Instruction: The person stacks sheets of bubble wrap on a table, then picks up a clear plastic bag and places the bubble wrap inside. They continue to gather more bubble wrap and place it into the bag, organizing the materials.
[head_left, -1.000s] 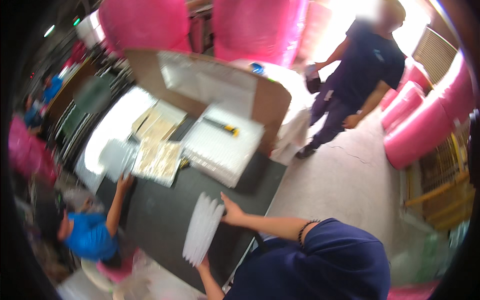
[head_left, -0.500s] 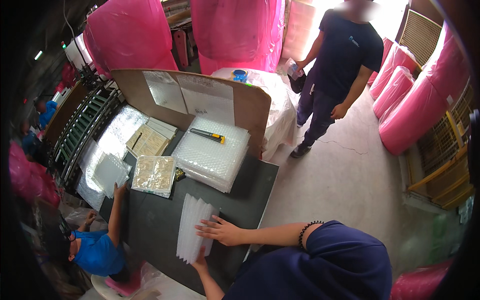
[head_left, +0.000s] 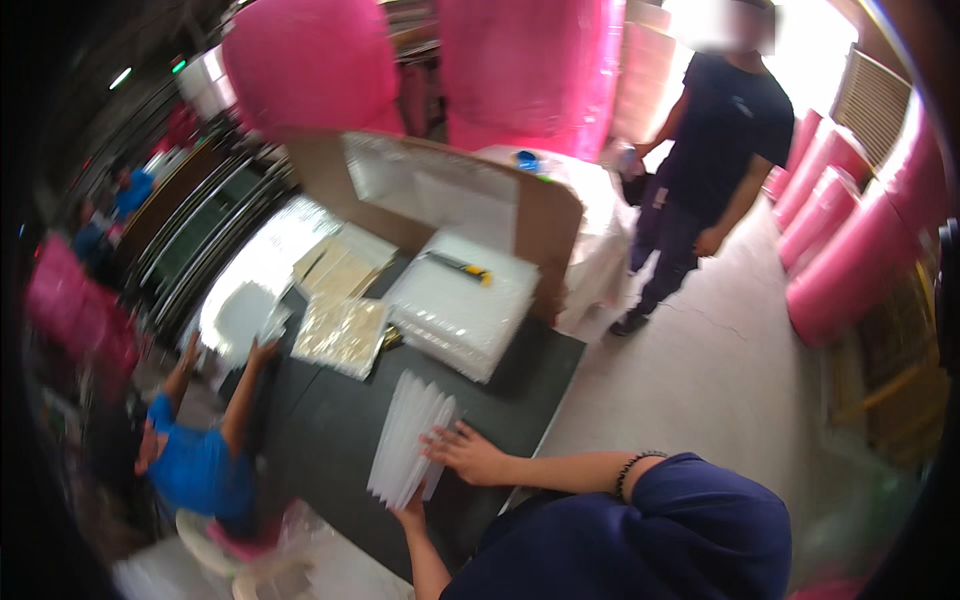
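A stack of whitish, translucent bubble-wrap sheets (head_left: pixel 405 440) stands tilted on edge on the dark table, its layers fanned at the top. My left hand (head_left: pixel 411 508) grips its lower end, with the fingers partly hidden behind the sheets. Against the right side of the stack lies my right hand (head_left: pixel 468 455), fingers spread and touching the sheets. Beyond them, a yellow and black box cutter (head_left: pixel 460 268) rests on a larger pile of bubble-wrap sheets (head_left: pixel 465 315). The picture is smeared by motion.
Plastic-wrapped tan packs (head_left: pixel 340 333) lie left of the pile, on the dark table (head_left: pixel 335 430). A brown board (head_left: pixel 555 225) borders its far side. A blue-shirted co-worker (head_left: pixel 200 460) sits at the left; another person (head_left: pixel 715 150) stands right. Pink rolls (head_left: pixel 860 240) line the right.
The view has swung, shifting the scene rightward. The fanned sheets look closer together between my hands. The blue-shirted co-worker's second hand has come up to the sheets in front of them.
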